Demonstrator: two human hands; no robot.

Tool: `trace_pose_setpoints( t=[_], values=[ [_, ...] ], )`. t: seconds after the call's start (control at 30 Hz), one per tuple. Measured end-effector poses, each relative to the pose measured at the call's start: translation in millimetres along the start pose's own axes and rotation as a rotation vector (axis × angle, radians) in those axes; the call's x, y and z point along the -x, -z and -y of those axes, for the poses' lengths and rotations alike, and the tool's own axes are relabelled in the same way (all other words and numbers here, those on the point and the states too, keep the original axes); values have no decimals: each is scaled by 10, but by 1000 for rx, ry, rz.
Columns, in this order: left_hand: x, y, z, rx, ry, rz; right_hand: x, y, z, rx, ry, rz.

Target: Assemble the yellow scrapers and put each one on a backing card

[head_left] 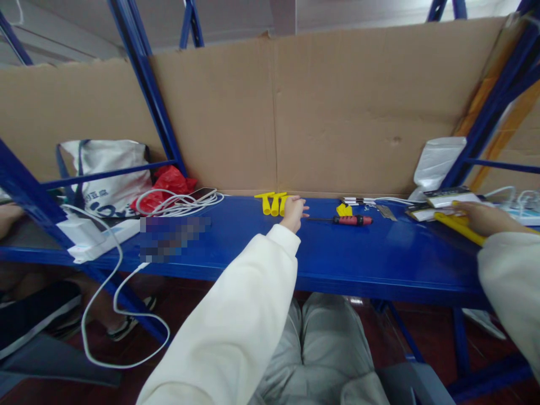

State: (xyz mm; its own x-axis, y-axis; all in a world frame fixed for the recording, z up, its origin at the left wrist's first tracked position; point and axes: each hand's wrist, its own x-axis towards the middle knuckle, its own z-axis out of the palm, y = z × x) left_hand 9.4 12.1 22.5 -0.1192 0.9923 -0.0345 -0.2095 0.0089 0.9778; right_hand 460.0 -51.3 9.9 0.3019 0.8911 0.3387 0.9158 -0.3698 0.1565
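My left hand (pixel 294 212) rests low over the blue bench, its fingers loosely curled with small gaps between them and nothing visible in them. Just left of it stand yellow T-shaped plastic pieces (pixel 274 205) in a row; the hand partly covers the rightmost. A red-and-black screwdriver (pixel 353 220) lies to the right, its thin shaft pointing at my fingers. Beyond its handle is a small yellow piece (pixel 344 210). At the right end, my right hand (pixel 485 218) is closed around a long yellow plastic piece (pixel 458 226), beside small stacked packets (pixel 449 198). The sleeve hides part of that piece.
A white power strip (pixel 105 239) and coiled white cable (pixel 181 202) occupy the left, near a cloth bag (pixel 109 174) and red plastic bag (pixel 172 181). Metal blades (pixel 386 212) lie right of the screwdriver. Cardboard (pixel 337 112) walls the back; blue posts (pixel 147 84) frame the bench.
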Motion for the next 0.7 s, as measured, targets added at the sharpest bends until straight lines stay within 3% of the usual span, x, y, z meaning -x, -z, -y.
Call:
trace_pose_setpoints(
  t=[0.13,0.43,0.57,0.7],
  values=[
    [-9,-1,16,-17,-15,10,25,25,37,0,-88,128],
    [-111,2,85,-183,-83,27,81,166,376,-84,-175,45],
    [-181,32,128,-511,-246,-15,56,286,719,-213,-77,-122],
    [-197,106,156,-999,-417,-127,16,513,1174,-430,-104,-262]
  ],
)
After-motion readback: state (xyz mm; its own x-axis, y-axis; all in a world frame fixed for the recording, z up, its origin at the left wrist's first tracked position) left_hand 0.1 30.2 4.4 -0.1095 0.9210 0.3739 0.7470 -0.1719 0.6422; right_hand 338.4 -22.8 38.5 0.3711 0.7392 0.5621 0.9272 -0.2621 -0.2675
